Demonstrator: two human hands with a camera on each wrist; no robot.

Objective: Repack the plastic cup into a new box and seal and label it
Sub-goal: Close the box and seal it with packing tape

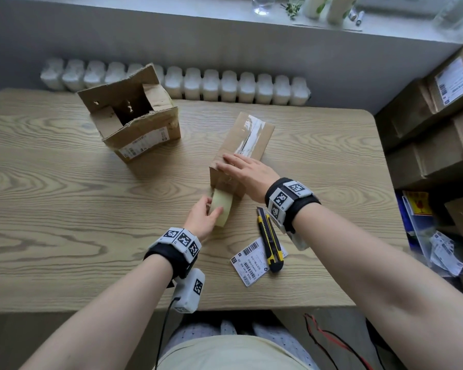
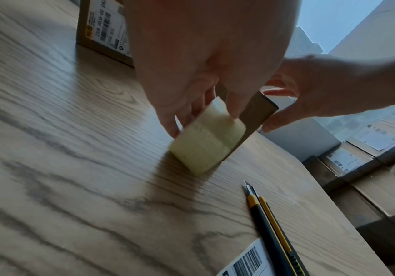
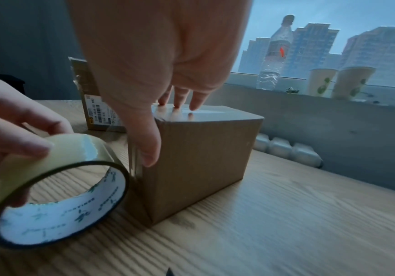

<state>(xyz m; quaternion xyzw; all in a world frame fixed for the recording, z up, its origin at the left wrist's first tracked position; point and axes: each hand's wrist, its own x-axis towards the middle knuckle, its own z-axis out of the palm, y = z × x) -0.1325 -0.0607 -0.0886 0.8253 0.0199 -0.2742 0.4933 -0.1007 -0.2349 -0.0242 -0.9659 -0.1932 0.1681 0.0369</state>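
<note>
A closed brown box [image 1: 241, 145] [image 3: 201, 156] lies on the wooden table [image 1: 64, 188], with clear tape along its top seam. My right hand [image 1: 247, 170] [image 3: 168, 104] presses flat on the near end of its top, thumb down the front face. My left hand [image 1: 205, 218] [image 2: 191, 104] grips a roll of clear tape [image 1: 221, 210] [image 2: 205, 143] [image 3: 57, 188] low against the box's near face; a strip runs from the roll up the box. The plastic cup is not visible.
An old torn box [image 1: 130, 116] stands open at the back left. A yellow-black utility knife [image 1: 270, 240] [image 2: 272, 224] and a barcode label [image 1: 253, 259] [image 2: 246, 261] lie near the front edge. Stacked cartons [image 1: 439, 116] fill the right side.
</note>
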